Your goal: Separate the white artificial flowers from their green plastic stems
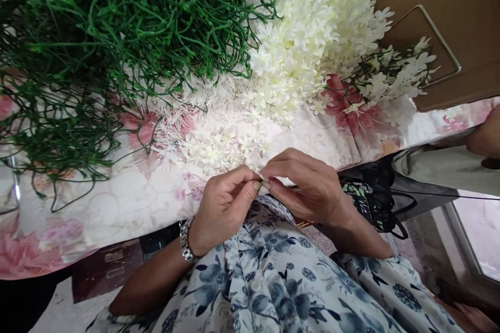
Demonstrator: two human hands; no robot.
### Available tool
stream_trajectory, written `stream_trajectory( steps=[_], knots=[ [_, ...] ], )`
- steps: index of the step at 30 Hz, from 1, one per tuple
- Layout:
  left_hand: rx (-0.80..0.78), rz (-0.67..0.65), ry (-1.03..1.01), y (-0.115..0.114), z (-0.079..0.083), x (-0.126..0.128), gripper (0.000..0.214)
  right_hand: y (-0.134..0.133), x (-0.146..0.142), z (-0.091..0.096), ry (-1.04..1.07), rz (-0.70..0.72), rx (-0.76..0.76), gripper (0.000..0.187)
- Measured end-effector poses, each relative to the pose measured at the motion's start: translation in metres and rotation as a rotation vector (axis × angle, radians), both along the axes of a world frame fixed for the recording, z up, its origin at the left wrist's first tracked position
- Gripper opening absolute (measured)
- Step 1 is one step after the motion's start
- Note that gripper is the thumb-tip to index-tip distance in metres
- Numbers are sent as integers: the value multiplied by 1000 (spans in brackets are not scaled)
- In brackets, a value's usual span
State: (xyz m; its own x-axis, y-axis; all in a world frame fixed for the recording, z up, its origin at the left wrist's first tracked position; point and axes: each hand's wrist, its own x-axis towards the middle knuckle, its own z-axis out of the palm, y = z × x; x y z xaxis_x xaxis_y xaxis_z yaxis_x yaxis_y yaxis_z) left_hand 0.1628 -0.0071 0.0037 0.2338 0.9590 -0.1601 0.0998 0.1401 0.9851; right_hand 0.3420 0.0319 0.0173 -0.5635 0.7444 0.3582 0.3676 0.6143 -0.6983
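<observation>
At the near edge of the surface, our left hand and right hand both pinch a small green-and-white piece, so we do best keeping our grip light and our fingertips close.

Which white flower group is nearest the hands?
The small, low scatter of blossoms, just beyond the left hand. The big white heap lies farther off, and the green-stemmed bunch sits far right, beside the cardboard.
</observation>
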Motion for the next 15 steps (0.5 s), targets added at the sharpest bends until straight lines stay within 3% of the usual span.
stream_trajectory(
  steps=[6,12,15],
  knots=[
    [-66,48,-50,0,-6,0,14,2,1,2,94,21,-211,19],
    [-177,97,-223,3,-8,3,12,2,-6,-8,69,7,-72,17],
    [-127,90,-147,3,-7,2,7,1,-8,-11,68,-22,-10,19]
  ],
)
